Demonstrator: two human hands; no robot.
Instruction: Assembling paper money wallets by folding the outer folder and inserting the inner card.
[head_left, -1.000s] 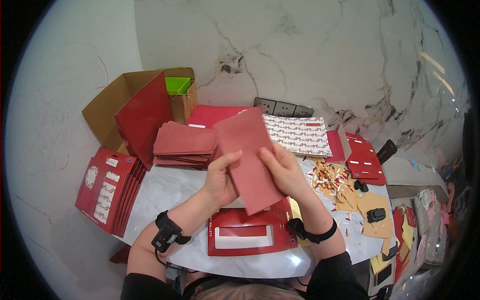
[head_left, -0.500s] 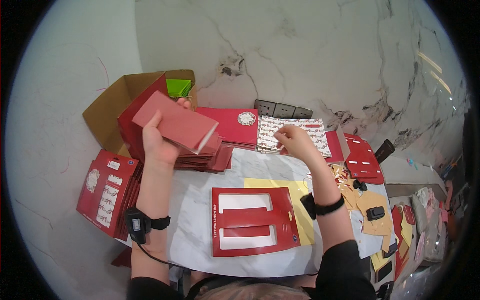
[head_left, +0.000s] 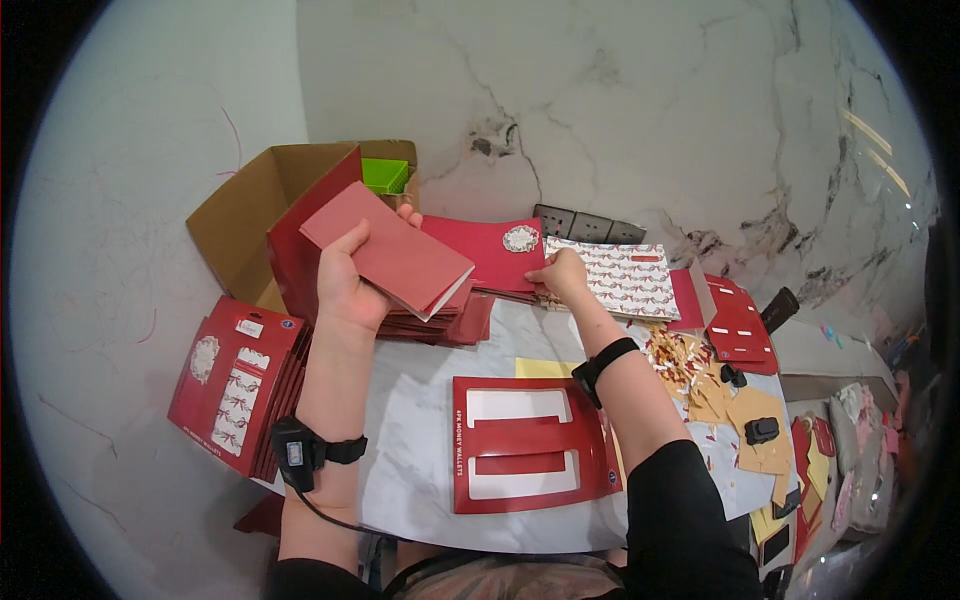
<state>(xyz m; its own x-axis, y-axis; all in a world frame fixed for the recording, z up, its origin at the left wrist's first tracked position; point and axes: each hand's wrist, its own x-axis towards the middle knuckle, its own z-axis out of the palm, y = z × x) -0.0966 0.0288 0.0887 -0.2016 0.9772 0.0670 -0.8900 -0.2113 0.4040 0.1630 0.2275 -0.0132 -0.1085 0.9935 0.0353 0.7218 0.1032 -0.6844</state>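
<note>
My left hand (head_left: 350, 285) is raised and closed around plain red folded cards (head_left: 395, 245), whose white inner edge shows at the lower right corner. Farther right, my right hand (head_left: 565, 275) pinches the near right corner of a red card with a white oval ornament (head_left: 470, 245), which bows up slightly on its pile. Beside that hand lies a pile of white patterned cards (head_left: 620, 280). Under my left hand sits a stack of dark red folded cards (head_left: 455, 325). A red cardboard sleeve with two cut-out windows (head_left: 515, 425) lies flat in front of me.
An open cardboard box (head_left: 235, 225) with a green basket (head_left: 385, 175) stands at the back left. Filled red packs (head_left: 225, 385) lean at the left edge. To the right are paper scraps (head_left: 680, 365), a red die-cut sheet (head_left: 740, 325) and a small black device (head_left: 761, 430).
My right hand has moved left and down from above the patterned cards to the red ornamented card, taking its corner. My left hand still holds the red folded cards. The view has shifted slightly.
</note>
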